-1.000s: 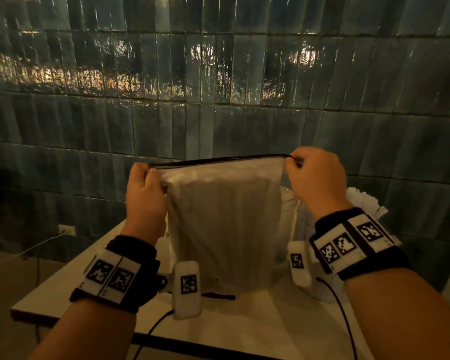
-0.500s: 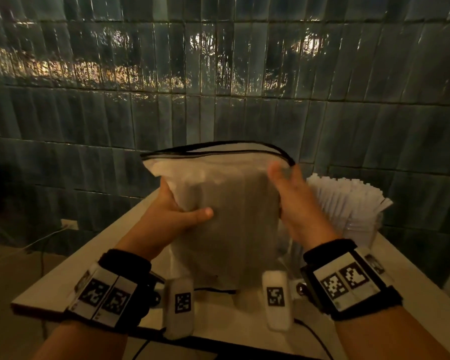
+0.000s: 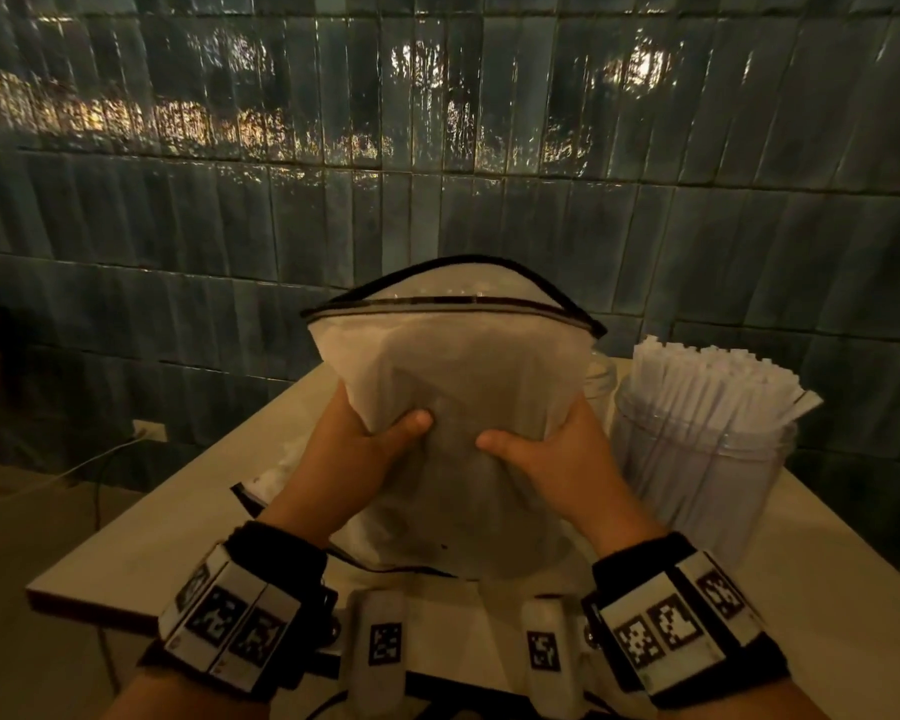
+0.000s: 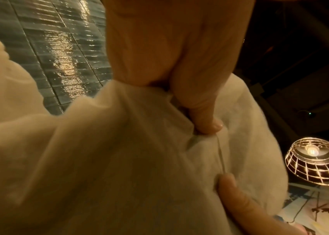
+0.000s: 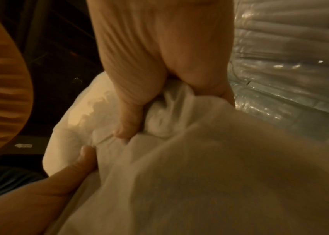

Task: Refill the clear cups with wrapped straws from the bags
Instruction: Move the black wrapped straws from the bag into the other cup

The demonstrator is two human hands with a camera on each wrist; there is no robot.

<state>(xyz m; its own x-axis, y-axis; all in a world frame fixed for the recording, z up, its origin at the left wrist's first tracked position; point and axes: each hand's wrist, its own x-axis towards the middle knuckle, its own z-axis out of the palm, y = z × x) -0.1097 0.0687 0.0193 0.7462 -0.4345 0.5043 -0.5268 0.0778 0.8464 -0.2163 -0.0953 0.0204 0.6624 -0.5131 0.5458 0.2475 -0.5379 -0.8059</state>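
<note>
A white frosted bag [image 3: 468, 387] with a black zip rim stands upright on the table, its mouth spread wide. My left hand [image 3: 354, 449] grips its left side and my right hand [image 3: 557, 454] grips its right side, thumbs pressed into the front. The wrist views show the bag [image 4: 119, 159] bunched under my left fingers [image 4: 205, 120] and the bag [image 5: 199, 174] creased under my right fingers [image 5: 127, 124]. To the right stands a clear cup [image 3: 697, 491] packed with wrapped straws [image 3: 713, 387]. The rim of another clear cup [image 3: 601, 381] shows behind the bag.
The pale table [image 3: 178, 532] ends near my wrists and on the left. A dark tiled wall [image 3: 437, 174] rises close behind. Another bag [image 3: 276, 480] lies flat behind my left hand. A cable [image 3: 94, 465] runs to a wall socket at the left.
Both hands left the bag's zip rim and dropped to grip its middle, first the left, then the right. The mouth now gapes open. The view tilted down.
</note>
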